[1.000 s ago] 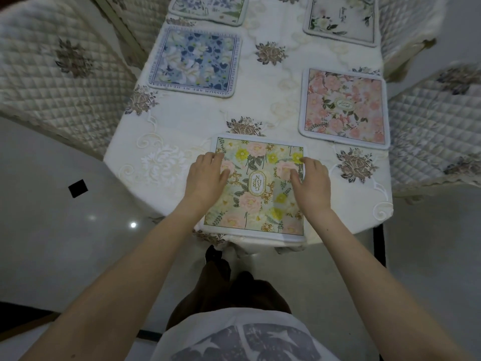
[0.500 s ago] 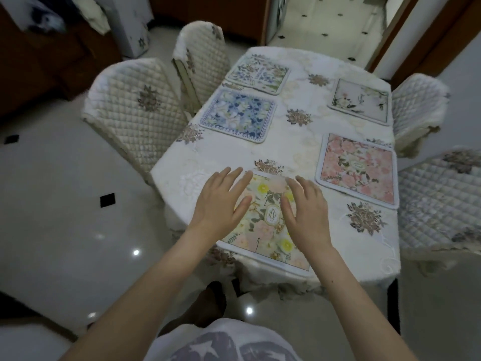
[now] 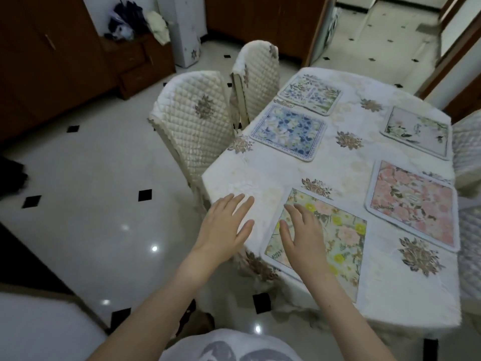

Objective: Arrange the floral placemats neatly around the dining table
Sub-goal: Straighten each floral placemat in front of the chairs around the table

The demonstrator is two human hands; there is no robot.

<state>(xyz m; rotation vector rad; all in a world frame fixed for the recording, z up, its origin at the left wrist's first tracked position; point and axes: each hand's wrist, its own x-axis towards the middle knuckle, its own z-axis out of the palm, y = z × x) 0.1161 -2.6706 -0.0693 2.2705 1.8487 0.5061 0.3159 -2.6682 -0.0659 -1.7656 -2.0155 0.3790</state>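
At the left stand two cream quilted chair covers (image 3: 194, 128), tucked against the tabletop (image 3: 263, 175) with its white embroidered cloth. The person's left hand (image 3: 225, 230) hovers flat and spread, holding nothing, above the bare cloth at the near left corner, clear of any mat. Beside it, the right hand (image 3: 303, 238), also open with fingers fanned, lies over the left part of the yellow-and-pink floral rectangular placemat (image 3: 338, 235) at the near end; whether it presses down or floats just above, I cannot tell. Farther back lie a blue floral placemat (image 3: 289, 132) and a pale blue-and-green one (image 3: 309, 93); on the right, a white placemat with green sprays (image 3: 416, 132) and a pink floral placemat (image 3: 413, 204). I judge the near mat is the one in hand, nearly settled. It sits slightly askew to the table's edge, so the next move likely calls for a small squaring nudge.
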